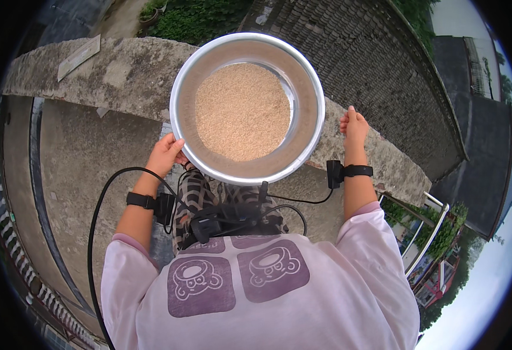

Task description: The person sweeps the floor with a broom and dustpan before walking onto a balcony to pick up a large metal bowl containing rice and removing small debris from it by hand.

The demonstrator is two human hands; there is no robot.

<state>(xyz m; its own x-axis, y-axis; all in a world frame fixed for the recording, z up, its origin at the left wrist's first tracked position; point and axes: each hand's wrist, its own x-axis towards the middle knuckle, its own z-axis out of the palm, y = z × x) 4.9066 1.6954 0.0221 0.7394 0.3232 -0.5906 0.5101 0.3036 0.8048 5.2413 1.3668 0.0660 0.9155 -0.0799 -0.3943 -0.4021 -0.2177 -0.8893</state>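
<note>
A round metal basin (313, 131) is in front of me, its bottom covered with light-brown grain (242, 111). Bare metal shows along the right side of the grain. My left hand (167, 151) grips the basin's lower left rim, thumb on top and fingers underneath. To the right of the basin, apart from it, my right hand (354, 124) hangs over the concrete wall with its fingers curled in. No object shows in that hand, though the inside of the palm is hidden. Whether the basin rests on the wall cannot be told.
A rough concrete wall top (124, 78) runs behind the basin, with a flat slab (79, 57) lying on it. Beyond is a grey tiled roof (369, 65). A black cable (96, 227) loops past my left arm. A white metal railing (431, 234) stands at right.
</note>
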